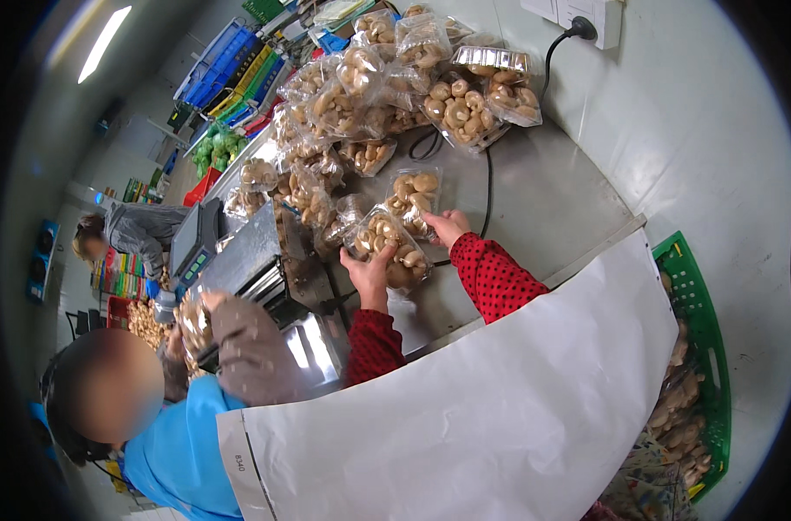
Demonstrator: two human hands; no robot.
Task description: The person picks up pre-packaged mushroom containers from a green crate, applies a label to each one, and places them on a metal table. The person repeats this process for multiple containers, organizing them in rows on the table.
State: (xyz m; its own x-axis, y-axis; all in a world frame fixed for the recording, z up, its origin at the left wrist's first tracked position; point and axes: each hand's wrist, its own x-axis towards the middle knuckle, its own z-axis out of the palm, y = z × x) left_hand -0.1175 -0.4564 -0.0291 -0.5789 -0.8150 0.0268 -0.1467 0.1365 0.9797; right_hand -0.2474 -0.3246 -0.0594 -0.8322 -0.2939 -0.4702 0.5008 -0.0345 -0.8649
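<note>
My left hand (370,266) holds a clear plastic-wrapped pack of brown mushrooms (405,267) by its near left side, thumb on top. To the right, my right hand (449,228) grips the edge of a second wrapped mushroom pack (405,189), which lies just beyond the first one and touches or overlaps it. Both packs are over the metal table (532,189). A large heap of similar wrapped mushroom packs (343,98) is piled at the back. The undersides of both packs are hidden.
A black cable (490,189) runs over the table beside my right hand. On the left stand a wrapping machine (246,254) and a digital scale (197,241). A co-worker in blue (174,449) handles a pack close by. A green crate of mushrooms (701,352) stands at the right.
</note>
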